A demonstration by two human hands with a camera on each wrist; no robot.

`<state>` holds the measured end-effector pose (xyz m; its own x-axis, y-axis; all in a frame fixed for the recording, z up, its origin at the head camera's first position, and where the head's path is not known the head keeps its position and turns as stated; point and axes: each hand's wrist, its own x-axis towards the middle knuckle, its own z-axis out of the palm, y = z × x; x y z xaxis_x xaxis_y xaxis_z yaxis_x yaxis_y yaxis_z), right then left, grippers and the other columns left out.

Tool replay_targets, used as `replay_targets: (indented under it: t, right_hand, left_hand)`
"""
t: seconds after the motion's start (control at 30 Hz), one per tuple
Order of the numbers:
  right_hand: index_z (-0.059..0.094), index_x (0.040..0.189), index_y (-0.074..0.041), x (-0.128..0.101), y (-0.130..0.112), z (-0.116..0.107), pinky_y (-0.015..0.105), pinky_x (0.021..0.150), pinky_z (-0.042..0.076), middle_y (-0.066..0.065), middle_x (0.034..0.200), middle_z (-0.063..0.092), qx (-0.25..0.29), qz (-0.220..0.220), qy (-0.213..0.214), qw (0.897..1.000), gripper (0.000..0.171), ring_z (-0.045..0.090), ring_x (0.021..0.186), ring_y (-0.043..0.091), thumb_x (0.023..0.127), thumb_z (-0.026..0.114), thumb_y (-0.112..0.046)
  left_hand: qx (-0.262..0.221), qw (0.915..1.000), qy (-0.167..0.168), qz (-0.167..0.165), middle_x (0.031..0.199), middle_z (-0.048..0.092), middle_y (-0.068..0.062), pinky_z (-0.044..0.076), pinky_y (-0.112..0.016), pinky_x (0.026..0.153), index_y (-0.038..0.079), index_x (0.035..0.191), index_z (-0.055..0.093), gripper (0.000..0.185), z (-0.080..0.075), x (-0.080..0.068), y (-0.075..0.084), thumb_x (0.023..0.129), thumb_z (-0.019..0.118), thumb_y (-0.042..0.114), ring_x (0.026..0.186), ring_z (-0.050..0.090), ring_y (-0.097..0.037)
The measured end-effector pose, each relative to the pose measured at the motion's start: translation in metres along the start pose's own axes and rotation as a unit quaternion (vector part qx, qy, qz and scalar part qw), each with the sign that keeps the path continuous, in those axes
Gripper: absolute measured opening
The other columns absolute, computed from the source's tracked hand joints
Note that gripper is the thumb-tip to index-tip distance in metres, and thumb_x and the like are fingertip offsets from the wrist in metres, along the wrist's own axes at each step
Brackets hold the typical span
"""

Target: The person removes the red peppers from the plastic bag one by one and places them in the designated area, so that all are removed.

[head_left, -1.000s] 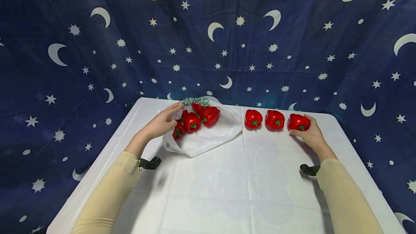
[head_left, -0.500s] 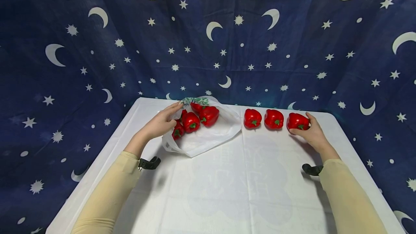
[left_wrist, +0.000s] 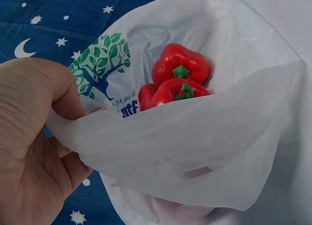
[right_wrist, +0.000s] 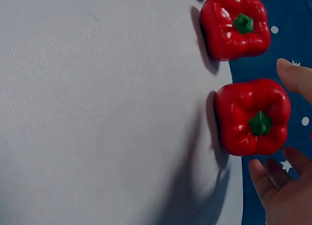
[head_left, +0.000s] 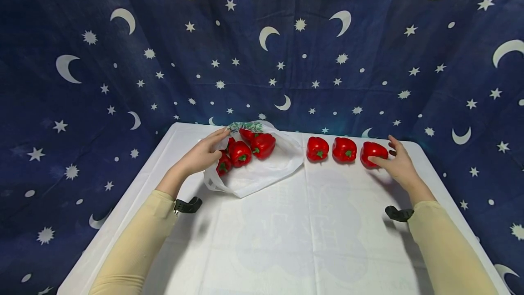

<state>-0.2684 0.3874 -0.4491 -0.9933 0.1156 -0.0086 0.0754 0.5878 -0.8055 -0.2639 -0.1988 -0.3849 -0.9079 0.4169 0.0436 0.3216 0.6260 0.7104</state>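
Observation:
My left hand pinches the rim of a white plastic bag printed with a green tree, holding its mouth raised. Inside lie several red bell peppers with green stems; the left wrist view shows two plainly, such as one bell pepper, while the bag's front hides the others. On the right, three more red bell peppers stand in a row. My right hand, thumb and fingers spread apart, is around the rightmost bell pepper. In the right wrist view a gap shows between the fingertips and that bell pepper.
The row's middle bell pepper and left bell pepper stand near the far edge of the white-covered table. The left one is close beside the bag. A dark blue curtain with moons and stars hangs behind and along both sides.
My right hand has loosened from the rightmost bell pepper, its fingers spreading and drawing away to the right. The left hand and the bag have stayed put.

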Motion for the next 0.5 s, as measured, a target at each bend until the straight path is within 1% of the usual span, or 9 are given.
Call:
replay_targets:
  t: [0.13, 0.27, 0.43, 0.5]
  right_hand:
    - [0.004, 0.165, -0.008, -0.002, -0.005, 0.001, 0.071, 0.106, 0.03, 0.03, 0.165, 0.013, -0.01, -0.02, 0.022, 1.0, 0.098, 0.019, 0.146, 0.055, 0.098, 0.066, -0.043]
    - [0.012, 0.165, -0.007, -0.004, -0.015, 0.004, 0.067, 0.111, 0.026, 0.026, 0.165, 0.019, -0.016, -0.034, 0.055, 0.998, 0.09, 0.019, 0.148, 0.05, 0.1, 0.061, -0.045]
    - [0.017, 0.164, -0.008, -0.006, -0.027, 0.005, 0.063, 0.115, 0.023, 0.024, 0.164, 0.024, -0.003, -0.027, 0.086, 0.996, 0.086, 0.019, 0.15, 0.045, 0.101, 0.059, -0.046]
    - [0.018, 0.165, -0.009, -0.007, -0.033, 0.005, 0.061, 0.116, 0.023, 0.022, 0.165, 0.025, 0.002, -0.027, 0.092, 0.995, 0.085, 0.02, 0.15, 0.044, 0.101, 0.06, -0.045]
  left_hand:
    - [0.0, 1.0, 0.0, 0.004, 0.17, 0.015, 0.004, 0.041, -0.043, 0.087, 0.02, 0.163, 0.029, 0.071, 0.0, -0.001, 0.001, 0.096, 0.047, 0.004, 0.14, 0.036, -0.022]
    - [-0.003, 1.0, -0.001, 0.006, 0.17, 0.015, 0.003, 0.041, -0.043, 0.085, 0.019, 0.163, 0.029, 0.071, 0.0, -0.001, 0.002, 0.097, 0.047, 0.003, 0.14, 0.036, -0.023]
    - [-0.003, 1.0, -0.001, 0.006, 0.17, 0.016, 0.002, 0.042, -0.042, 0.086, 0.019, 0.163, 0.029, 0.071, 0.0, 0.0, 0.002, 0.097, 0.047, 0.001, 0.145, 0.032, -0.023]
    - [-0.002, 1.0, 0.0, 0.006, 0.17, 0.016, 0.002, 0.042, -0.042, 0.085, 0.019, 0.163, 0.029, 0.071, 0.0, 0.001, 0.002, 0.096, 0.047, 0.001, 0.144, 0.033, -0.023]
